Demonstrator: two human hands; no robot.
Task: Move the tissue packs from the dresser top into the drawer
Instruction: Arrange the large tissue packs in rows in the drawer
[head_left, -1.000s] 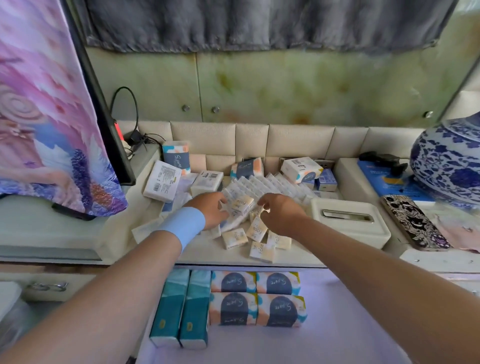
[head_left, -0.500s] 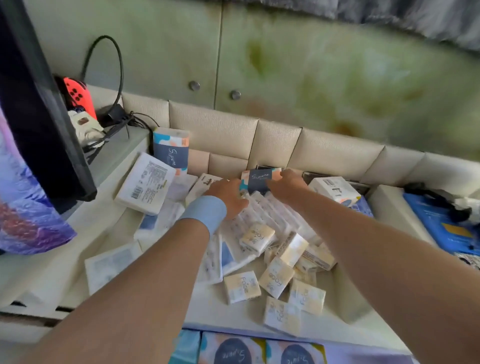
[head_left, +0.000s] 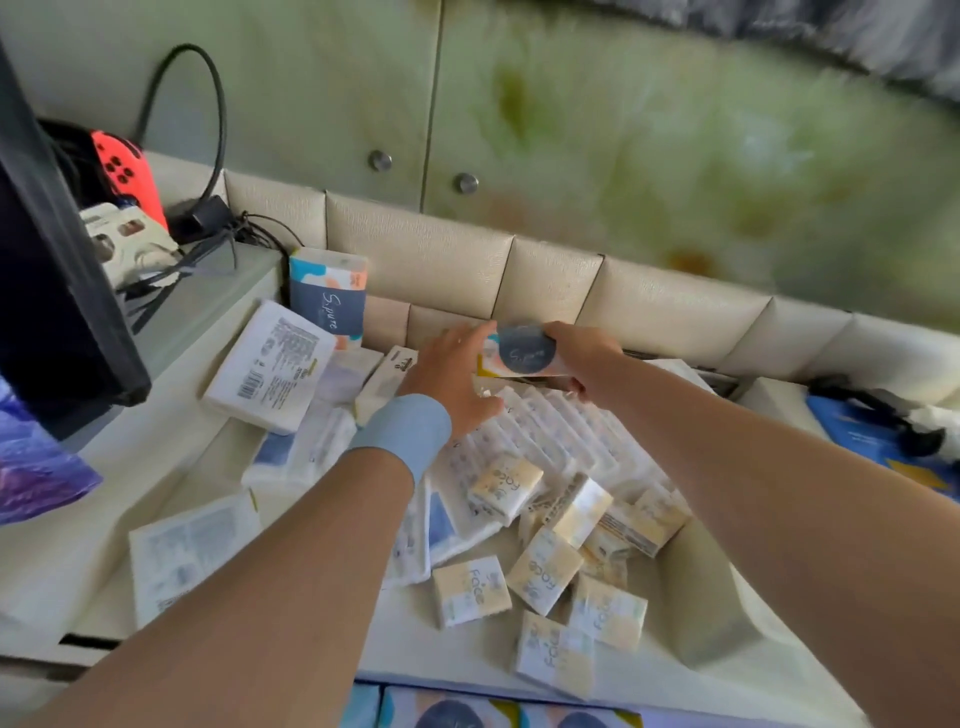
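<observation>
Near the padded back panel (head_left: 415, 260) of the dresser top (head_left: 171, 467), the right grip (head_left: 584, 358) curls round one end of a tissue pack (head_left: 522, 353). The pack is white with a navy circle, script lettering and orange and yellow patches, and is held just above a row of small white packs (head_left: 561, 431). The left grip (head_left: 447, 379) lies with straight fingers against its other end. Small yellow "Face" packs (head_left: 470, 590) litter the cream surface; green marbled cabinet doors (head_left: 623, 130) rise behind.
</observation>
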